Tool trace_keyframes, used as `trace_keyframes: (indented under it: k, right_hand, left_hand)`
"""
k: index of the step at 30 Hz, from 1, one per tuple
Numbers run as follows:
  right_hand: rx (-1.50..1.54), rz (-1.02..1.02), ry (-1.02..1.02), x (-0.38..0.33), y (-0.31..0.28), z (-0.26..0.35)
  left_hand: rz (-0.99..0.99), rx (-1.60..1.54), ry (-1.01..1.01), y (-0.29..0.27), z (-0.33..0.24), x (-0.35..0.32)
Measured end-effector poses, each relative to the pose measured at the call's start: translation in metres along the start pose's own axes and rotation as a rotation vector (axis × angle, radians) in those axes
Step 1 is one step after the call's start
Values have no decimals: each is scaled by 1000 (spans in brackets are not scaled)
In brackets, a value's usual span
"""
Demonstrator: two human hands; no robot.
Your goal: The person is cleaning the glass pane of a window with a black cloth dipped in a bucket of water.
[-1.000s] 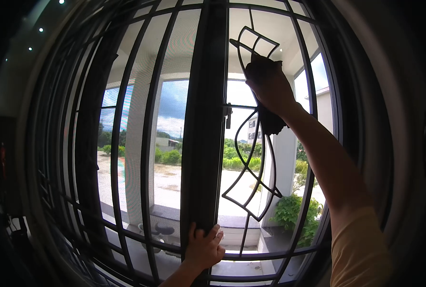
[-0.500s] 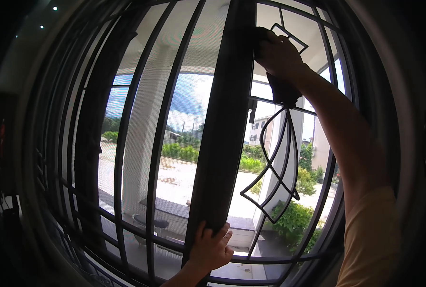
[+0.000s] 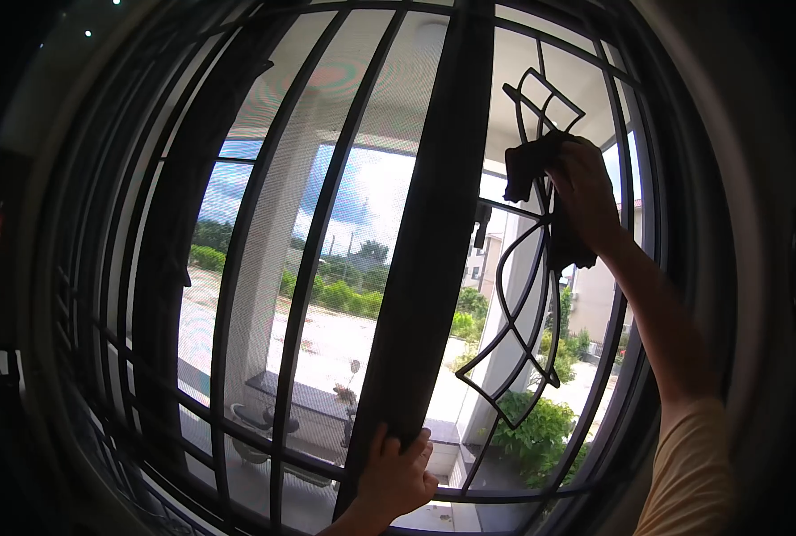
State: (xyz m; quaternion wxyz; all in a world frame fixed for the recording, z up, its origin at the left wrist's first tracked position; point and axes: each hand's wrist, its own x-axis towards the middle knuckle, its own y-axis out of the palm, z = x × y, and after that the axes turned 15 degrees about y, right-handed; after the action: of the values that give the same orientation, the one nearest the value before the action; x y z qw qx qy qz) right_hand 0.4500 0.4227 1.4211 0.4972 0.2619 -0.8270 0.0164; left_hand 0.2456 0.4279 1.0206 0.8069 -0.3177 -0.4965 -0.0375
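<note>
A dark cloth (image 3: pixel 536 159) is bunched in my right hand (image 3: pixel 584 183), with its ends hanging down. My right hand presses it against the curved decorative ironwork (image 3: pixel 503 304) on the right side of the window, at the upper part where the bars cross. Low down, my left hand (image 3: pixel 396 473) grips the edge of the wide dark window frame post (image 3: pixel 429 223), fingers bent over it. The post leans slightly and runs from top to bottom between the mesh-covered left side and the right side.
Vertical bars (image 3: pixel 313 241) and a fine screen cover the left part. A small dark latch (image 3: pixel 481 223) sits on the post's right side. Beyond the bars are a pale pillar (image 3: pixel 277 223), a parked scooter (image 3: pixel 255 424), green bushes (image 3: pixel 532 429) and a pale yard.
My right hand has moved down and to the right with the cloth, from beside the post onto the ironwork. The left hand stays on the post. The view has shifted slightly.
</note>
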Motion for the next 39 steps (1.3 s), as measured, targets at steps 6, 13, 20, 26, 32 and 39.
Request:
trace_keyframes:
  k: [6,13,20,26,32,39]
  right_hand:
    - [-398,-179,-213,128,63,-45]
    - [-439,-80,-210,141,112,-45]
    - [-784,52,228,114,80,-2]
    - [-582,244,211,108,86,-18]
    - [-400,-179,96,95,100,-52]
    - [-68,246,189,150,76,-129]
  left_hand:
    - [-143,-145,-87,6,1,1]
    - [-103,-178,-103,-3,3,0]
    - [-102,-121,-27,-2,0,6]
    - [-68,-112,-83,4,3,-2]
    - [-78,-164,-58,-7,4,2]
    - [-126,-186,-92,-1,1,3]
